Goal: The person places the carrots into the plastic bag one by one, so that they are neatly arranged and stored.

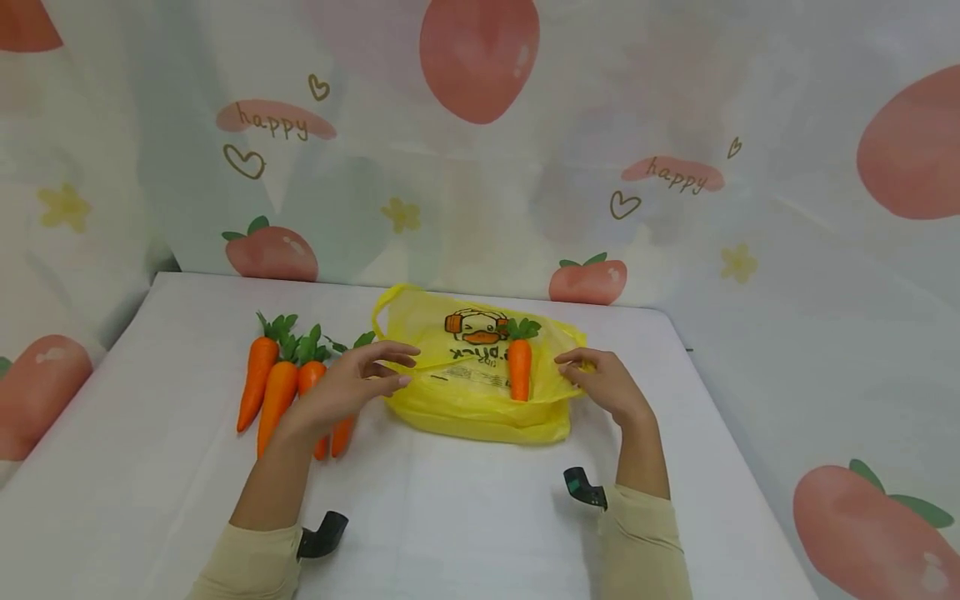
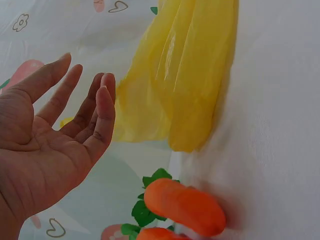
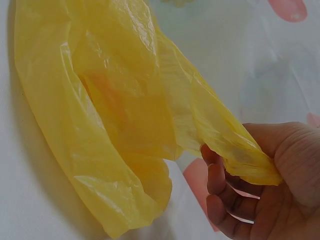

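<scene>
A yellow plastic bag with a printed duck lies on the white table, its mouth toward me. One carrot with green leaves rests at the bag's mouth; in the right wrist view its orange shows faintly through the film. My right hand pinches the bag's handle between thumb and fingers at the right side. Just off the bag's left side, my left hand is held in the air, fingers loosely bent and holding nothing. Several carrots lie left of it, partly hidden by that hand and forearm.
The white table ends at a patterned backdrop behind and at both sides. A black wrist mount juts from the left sleeve, and another mount from the right sleeve.
</scene>
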Demonstrator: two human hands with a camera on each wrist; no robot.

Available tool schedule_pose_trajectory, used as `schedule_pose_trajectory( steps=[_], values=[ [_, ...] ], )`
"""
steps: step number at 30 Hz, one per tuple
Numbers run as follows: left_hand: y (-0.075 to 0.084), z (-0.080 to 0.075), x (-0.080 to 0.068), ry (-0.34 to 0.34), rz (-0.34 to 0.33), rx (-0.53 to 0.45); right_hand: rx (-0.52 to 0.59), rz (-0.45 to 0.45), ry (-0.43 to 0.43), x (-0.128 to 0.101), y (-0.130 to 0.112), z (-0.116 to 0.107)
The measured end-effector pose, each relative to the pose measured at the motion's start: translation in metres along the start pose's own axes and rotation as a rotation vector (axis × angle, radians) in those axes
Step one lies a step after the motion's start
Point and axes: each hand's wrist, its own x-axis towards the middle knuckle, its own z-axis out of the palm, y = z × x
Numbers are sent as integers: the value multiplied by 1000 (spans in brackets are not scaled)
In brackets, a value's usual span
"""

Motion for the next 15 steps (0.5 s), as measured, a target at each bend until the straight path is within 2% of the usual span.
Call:
schedule_pose_trajectory(
  steps=[6, 15],
  values=[
    [-5, -23, -18, 28, -14, 33, -4, -14, -14, 2, 0, 0],
    [-14, -53, -35, 104, -29, 53, 6, -30, -26, 4, 3, -2]
  ],
)
